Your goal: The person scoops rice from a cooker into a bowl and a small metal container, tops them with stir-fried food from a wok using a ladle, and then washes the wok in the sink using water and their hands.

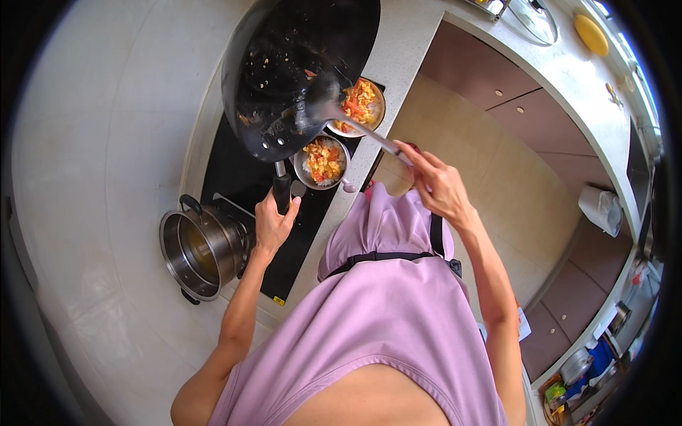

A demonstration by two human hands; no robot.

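My left hand (276,221) grips the black handle of a dark wok (287,48), which is tilted above the cooktop. Bits of egg and tomato cling to the wok's inside. In my right hand (439,183) is the handle of a metal ladle or turner (367,130); its blurred head is at the wok's rim, by a bowl (381,120) of white rice topped with scrambled egg and tomato. A second bowl (343,173), with a small pinkish handle, holds the same food and stands nearer my left hand. The wok hides part of the first bowl.
A steel pot (194,250) with yellowish liquid stands on the black cooktop (298,239) to my left. Across the curved counter (565,58) lie a glass lid (533,21) and a yellow oval object (591,35). Brown cabinets (533,112) line the floor area. A bin (601,209) hangs at right.
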